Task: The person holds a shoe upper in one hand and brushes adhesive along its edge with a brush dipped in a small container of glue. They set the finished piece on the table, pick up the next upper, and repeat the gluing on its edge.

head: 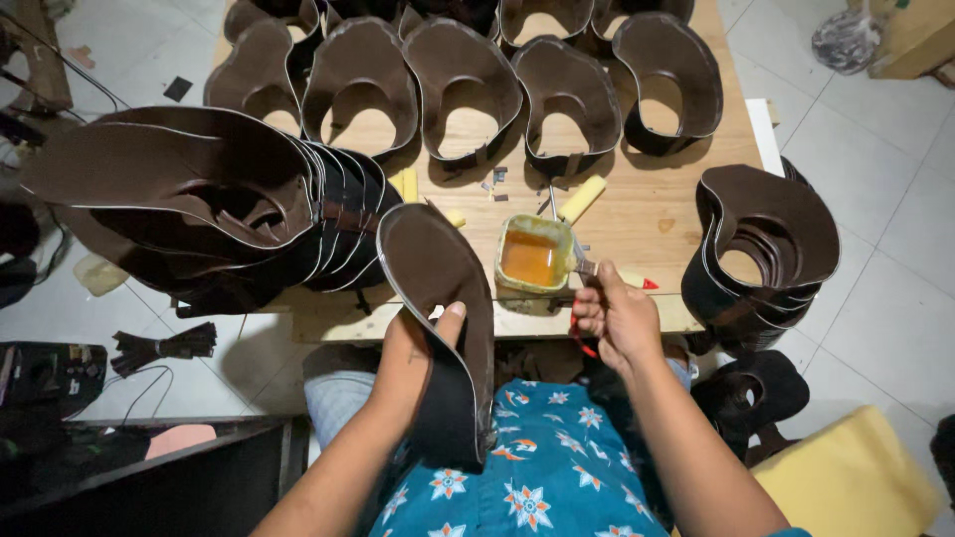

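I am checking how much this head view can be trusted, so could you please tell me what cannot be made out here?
- Brush tip: the right hand holds a brush dipped in the small yellowish cup of amber glue; the cup hides the bristles.
- Left hand: the dark brown curved leather piece covers its fingers.
- Top row of brown leather pieces: cut off by the upper edge.
- Small scraps on the wooden table: too small to identify.

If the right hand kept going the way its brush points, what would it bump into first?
Probably the glue tub. The right hand holds a brush whose tip already sits at the tub's rim, over the amber glue. Depth is hard to judge from above.
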